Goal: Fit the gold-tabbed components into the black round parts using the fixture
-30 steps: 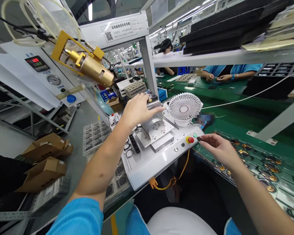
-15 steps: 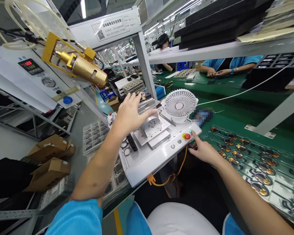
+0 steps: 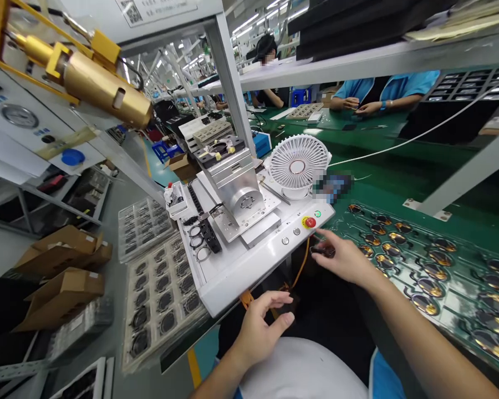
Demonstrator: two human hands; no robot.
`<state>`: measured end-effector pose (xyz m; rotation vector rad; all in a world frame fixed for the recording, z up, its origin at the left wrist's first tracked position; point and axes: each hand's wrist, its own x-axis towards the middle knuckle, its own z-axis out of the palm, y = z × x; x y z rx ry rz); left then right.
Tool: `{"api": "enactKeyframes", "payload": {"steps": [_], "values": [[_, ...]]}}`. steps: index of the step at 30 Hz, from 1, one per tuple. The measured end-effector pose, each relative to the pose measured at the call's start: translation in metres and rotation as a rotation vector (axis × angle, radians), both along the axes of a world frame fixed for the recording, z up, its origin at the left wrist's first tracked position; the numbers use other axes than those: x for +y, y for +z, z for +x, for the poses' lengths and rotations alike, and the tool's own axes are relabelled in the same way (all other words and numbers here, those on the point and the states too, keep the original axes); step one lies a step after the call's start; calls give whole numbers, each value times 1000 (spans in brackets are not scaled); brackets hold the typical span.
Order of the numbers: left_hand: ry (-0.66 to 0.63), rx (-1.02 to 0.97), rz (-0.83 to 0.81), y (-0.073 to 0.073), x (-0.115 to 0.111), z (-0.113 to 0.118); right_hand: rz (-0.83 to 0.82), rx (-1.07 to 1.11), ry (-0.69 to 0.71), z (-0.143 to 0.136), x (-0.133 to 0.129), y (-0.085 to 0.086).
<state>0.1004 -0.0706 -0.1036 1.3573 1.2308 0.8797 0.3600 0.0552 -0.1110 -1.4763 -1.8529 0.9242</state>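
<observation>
My left hand hangs in front of the white machine base, with its thumb and fingers apart and nothing between them. Beside the red stop button at the machine's front right corner is my right hand. Its fingers curl round a small dark object, too blurred to make out fully. On the base stands a metal fixture carrying a dark round part between yellow clips. A brass cylinder is mounted at the upper left.
A white fan stands at the base's back right. Trays of round parts lie left and right. A white frame post rises behind the fixture. Another person's hands are across the green table.
My left hand has come back from the fixture toward my body. My right hand has left the green-ringed button and moved slightly down. The view has shifted, bringing the brass cylinder nearer.
</observation>
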Motion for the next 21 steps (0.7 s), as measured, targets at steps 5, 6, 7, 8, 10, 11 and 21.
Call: {"api": "enactKeyframes", "payload": {"steps": [5,6,7,8,10,11,21], "values": [[13,-520,-162,-27,-4,15,51,470,194,-35,-76,-16],[6,-595,-169,-30,-2,17,87,502,184,-43,-87,-20],[-3,-650,-177,-33,-1,19,116,526,163,-50,-96,-24],[-10,-687,-189,-34,1,20,137,542,139,-56,-103,-26],[-5,-724,-209,-37,2,21,163,544,114,-62,-110,-29],[8,-724,-216,-37,3,20,179,529,131,-62,-109,-28],[113,-599,-251,-35,0,7,127,-283,-366,55,66,-2]]}}
